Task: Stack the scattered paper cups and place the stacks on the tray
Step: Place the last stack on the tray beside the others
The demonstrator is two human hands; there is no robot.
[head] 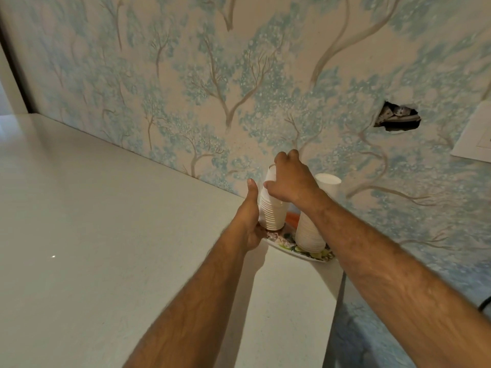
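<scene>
From the head camera, both arms reach forward to the far edge of the white countertop (106,235), where a patterned tray (285,241) sits against the tree-printed wallpaper (212,88). Two stacks of white paper cups stand on it, mouths down. The left stack (271,208) stands nearly upright with its long axis a little tilted, and it lies directly between the two hands. The left hand (251,216) is at its base on the near-left side, thumb pointing up along the wall of the cups; the fingers pass behind or beneath the stack and the tray rim (I cannot tell whether they curl round the cups or merely steady the tray). The right hand (289,179) comes over the top, fingers curled down round the upper cups and thumb against the near side, so it grips the stack from above. The right stack (312,229) stands just beside, partly hidden behind the right forearm, untouched by either hand. No loose cups show on the countertop, so the task looks close to its end. The coming move likely turns on the left stack's axis: the right hand, on top, is best placed to press it straight down and true it, the left bracing the base. A ragged hole (397,118) breaks the wallpaper at right.
</scene>
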